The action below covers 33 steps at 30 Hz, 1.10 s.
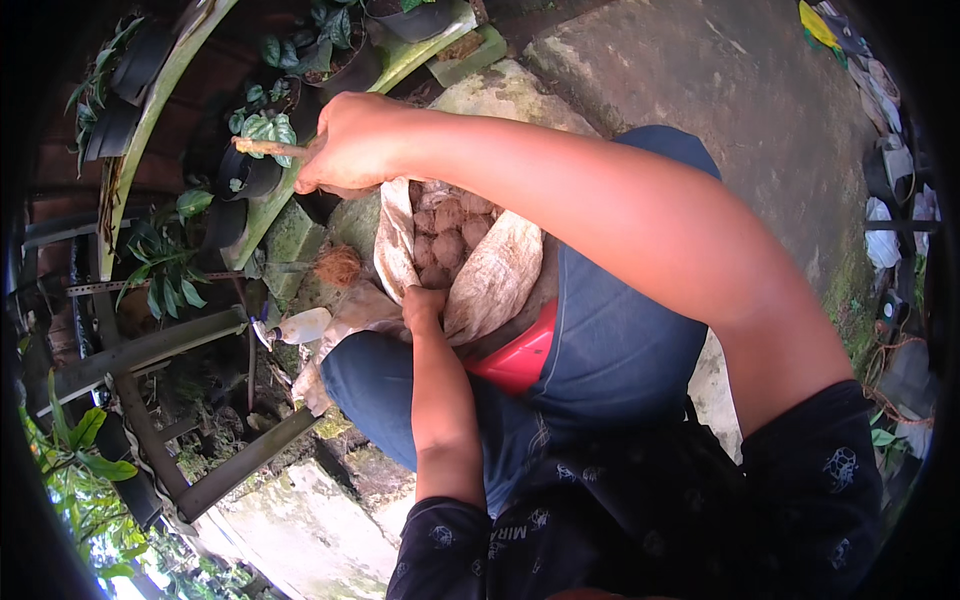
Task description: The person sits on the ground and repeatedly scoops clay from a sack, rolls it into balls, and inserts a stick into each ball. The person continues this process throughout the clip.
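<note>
An off-white sack with its mouth rolled open stands before my knees, filled with several brown round lumps that look like soil-caked balls or husked coconuts. My left hand is at the sack's near rim; its fingers are partly hidden, and it appears to grip the cloth. Raised beyond the sack's left side, my right hand is closed around a short wooden stick or handle, whose end points left. Whatever lies under that fist is hidden. A fibrous brown ball lies on the ground left of the sack.
A red plastic object shows between my legs. Left of my knee lies a whitish plastic bottle. Potted plants line a mossy ledge at the upper left, above a wooden frame. A large stone slab spreads to the right.
</note>
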{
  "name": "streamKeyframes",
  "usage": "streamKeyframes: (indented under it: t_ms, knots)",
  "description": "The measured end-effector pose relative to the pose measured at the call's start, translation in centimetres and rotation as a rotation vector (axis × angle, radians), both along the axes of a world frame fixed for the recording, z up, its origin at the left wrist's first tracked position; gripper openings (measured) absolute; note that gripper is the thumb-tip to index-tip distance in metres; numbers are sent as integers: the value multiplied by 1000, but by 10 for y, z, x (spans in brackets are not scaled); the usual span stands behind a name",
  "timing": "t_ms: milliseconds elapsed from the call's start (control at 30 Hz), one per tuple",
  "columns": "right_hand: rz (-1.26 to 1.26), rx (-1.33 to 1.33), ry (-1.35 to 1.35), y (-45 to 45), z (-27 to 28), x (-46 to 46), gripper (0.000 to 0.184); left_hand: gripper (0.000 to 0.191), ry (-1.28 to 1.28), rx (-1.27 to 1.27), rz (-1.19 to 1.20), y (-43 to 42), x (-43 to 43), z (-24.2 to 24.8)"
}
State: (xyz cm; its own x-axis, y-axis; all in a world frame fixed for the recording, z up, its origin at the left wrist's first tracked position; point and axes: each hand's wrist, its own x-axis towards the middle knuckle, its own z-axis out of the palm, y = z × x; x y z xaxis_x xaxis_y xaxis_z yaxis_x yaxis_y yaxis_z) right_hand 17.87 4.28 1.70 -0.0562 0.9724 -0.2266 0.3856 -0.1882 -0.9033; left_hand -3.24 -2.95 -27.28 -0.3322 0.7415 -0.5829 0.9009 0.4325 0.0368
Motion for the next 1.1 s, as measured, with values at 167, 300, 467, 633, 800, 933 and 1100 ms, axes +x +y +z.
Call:
streamKeyframes:
  t_ms: [167, 300, 467, 633, 800, 933, 1100]
  knots:
    - [69, 13, -76, -6, 10, -15, 56, 54, -7, 24, -62, -16, -5, -20]
    - [115, -12, -113, -8, 8, -12, 58, 48, -23, 24, -143, -14, -2, -29]
    - [124, -18, -143, -12, 12, -4, 58, 43, -44, 120, -85, -1, -19, -45]
    - [68, -5, -131, -8, 10, 4, 59, 38, -196, 203, -132, 22, -12, 8]
    - [61, 30, -140, -8, 13, 1, 66, 42, -675, 278, 0, 37, -25, 47]
    - [70, 55, -146, -8, 8, 3, 69, 39, -982, 382, 198, 38, -16, 80]
    - [12, 124, -189, -6, -2, 2, 70, 35, -1358, 350, 594, 42, -12, 82]
